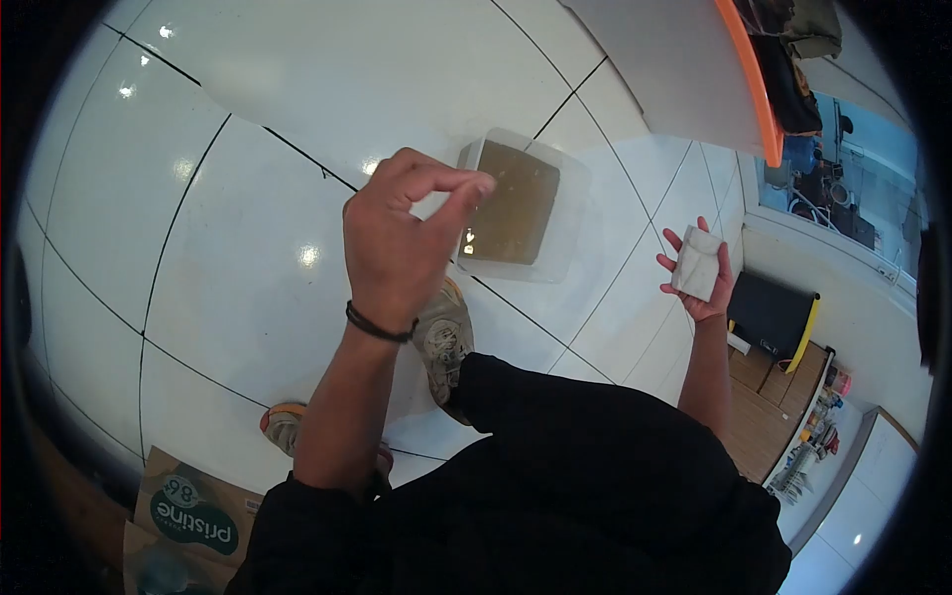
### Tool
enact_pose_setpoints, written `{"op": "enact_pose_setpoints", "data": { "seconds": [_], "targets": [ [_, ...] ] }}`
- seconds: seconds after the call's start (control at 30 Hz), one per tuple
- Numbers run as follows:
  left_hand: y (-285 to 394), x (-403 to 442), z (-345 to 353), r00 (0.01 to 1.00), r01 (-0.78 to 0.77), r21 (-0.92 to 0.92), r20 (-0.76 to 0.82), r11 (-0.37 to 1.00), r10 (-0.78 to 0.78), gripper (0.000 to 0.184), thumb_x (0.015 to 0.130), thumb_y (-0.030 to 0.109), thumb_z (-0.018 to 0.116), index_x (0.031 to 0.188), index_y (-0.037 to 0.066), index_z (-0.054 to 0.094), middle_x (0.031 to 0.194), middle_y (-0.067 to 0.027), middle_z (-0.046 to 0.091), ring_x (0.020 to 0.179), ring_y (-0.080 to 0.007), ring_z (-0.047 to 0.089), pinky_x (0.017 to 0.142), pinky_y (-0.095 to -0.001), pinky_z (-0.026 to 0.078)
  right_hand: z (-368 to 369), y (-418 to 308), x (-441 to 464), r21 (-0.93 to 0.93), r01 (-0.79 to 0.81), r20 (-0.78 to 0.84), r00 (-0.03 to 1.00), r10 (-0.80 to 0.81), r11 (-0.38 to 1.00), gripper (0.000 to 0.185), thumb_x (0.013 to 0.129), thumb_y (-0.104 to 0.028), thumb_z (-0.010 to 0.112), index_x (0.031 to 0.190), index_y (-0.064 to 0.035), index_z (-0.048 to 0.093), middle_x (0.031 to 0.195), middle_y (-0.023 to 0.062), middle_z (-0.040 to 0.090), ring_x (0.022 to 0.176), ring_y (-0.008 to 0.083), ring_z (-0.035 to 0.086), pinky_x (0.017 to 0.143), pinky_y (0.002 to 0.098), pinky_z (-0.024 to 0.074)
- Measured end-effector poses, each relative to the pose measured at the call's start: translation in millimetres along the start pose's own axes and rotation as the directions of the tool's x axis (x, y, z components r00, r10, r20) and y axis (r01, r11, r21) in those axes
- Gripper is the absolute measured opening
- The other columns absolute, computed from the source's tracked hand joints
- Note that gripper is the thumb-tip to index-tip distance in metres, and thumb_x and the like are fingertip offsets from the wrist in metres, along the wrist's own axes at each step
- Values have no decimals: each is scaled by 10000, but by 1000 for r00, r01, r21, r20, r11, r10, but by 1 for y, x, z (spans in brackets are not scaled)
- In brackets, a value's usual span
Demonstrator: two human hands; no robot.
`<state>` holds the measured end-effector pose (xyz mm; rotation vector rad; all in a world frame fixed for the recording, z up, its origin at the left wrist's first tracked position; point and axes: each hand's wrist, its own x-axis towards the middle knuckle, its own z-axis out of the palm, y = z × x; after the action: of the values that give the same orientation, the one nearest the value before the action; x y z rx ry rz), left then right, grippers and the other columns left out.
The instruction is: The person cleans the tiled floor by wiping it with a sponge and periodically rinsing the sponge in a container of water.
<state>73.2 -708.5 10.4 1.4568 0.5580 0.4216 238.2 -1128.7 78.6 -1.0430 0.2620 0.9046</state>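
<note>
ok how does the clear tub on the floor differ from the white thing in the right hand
Size: the clear tub looks clearly larger than the white item.
Look: the clear tub has see-through walls and brownish contents, apparently liquid; the white item looks opaque.
Place: the clear tub sits on the tiled floor, while the white item is in the right hand.
Both have a roughly rectangular outline.
</note>
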Motion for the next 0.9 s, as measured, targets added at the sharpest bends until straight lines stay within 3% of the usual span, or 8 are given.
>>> {"op": "enact_pose_setpoints", "data": {
  "seconds": [0.3, 0.53, 0.67, 0.7, 0.73, 0.77, 0.8, 0.9],
  "targets": [
    [74, 12, -93, 957, -274, 145, 136, 951, 255, 75, 782, 40, 764, 851, 55, 740, 769, -49, 646, 692, -94, 594, 619, -210, 458, -42, 14, -3, 3, -25, -157, 987, 25, 1000, 600, 975, -540, 386, 1504, -286, 259, 1519, 202, 290, 1229, 497, 478, 801, 704, 505],
    [163, -25, -246, 965, -199, 739, 262, 644, -3, 129, 827, 198, 743, 805, 72, 730, 735, -18, 622, 663, -95, 583, 608, -243, 453, 3, -3, 62, -73, 34, 287, 958, -12, 997, 638, 991, -457, 409, 1532, -250, 142, 1563, 184, 175, 1335, 489, 339, 887, 749, 425],
    [268, -99, -340, 999, -51, 890, 46, 454, 22, 232, 894, 286, 668, 903, 57, 709, 962, -66, 641, 893, -154, 591, 753, -292, 460, 33, -28, 122, -216, 81, 556, 829, 54, 973, 688, 965, -397, 483, 1539, -257, 130, 1583, 127, 166, 1377, 398, 317, 935, 672, 461],
    [291, -126, -362, 997, 22, 788, -59, 616, 40, 157, 904, 177, 646, 902, 24, 679, 896, -90, 655, 786, -149, 604, 665, -282, 480, 39, -33, 140, -223, 75, 611, 788, 80, 972, 681, 970, -393, 476, 1540, -247, 134, 1581, 128, 176, 1379, 398, 318, 946, 671, 453],
    [310, -153, -379, 978, 99, 757, -195, 646, 79, 117, 900, 130, 652, 887, 16, 673, 858, -88, 666, 736, -139, 609, 633, -272, 489, 50, -37, 155, -207, 49, 612, 785, 91, 977, 669, 963, -404, 492, 1531, -211, 194, 1573, 135, 205, 1374, 393, 335, 994, 657, 423],
    [328, -180, -396, 938, 163, 711, -327, 685, 117, 80, 896, 83, 658, 873, 7, 667, 819, -87, 677, 686, -129, 615, 601, -263, 498, 101, -26, 161, -390, 81, 324, 945, 54, 917, 706, 930, -538, 452, 1527, -248, 210, 1593, 131, 128, 1421, 382, 210, 1065, 657, 251],
    [352, -213, -410, 865, 274, 745, -467, 608, 183, 82, 879, 98, 692, 845, 24, 685, 808, -61, 684, 693, -113, 612, 625, -253, 496, 146, -17, 151, -566, 68, 14, 997, -73, 821, 759, 897, -672, 411, 1523, -285, 227, 1613, 127, 51, 1467, 370, 85, 1135, 658, 79],
    [422, -347, -462, 830, 472, 850, -518, 233, 208, 232, 901, 308, 674, 948, 84, 712, 959, -10, 646, 888, -105, 575, 781, -278, 447, 175, -13, 172, -554, 147, 234, 972, -16, 819, 709, 910, -657, 369, 1513, -304, 250, 1613, 82, 111, 1433, 413, 195, 1078, 671, 246]
  ]
}}
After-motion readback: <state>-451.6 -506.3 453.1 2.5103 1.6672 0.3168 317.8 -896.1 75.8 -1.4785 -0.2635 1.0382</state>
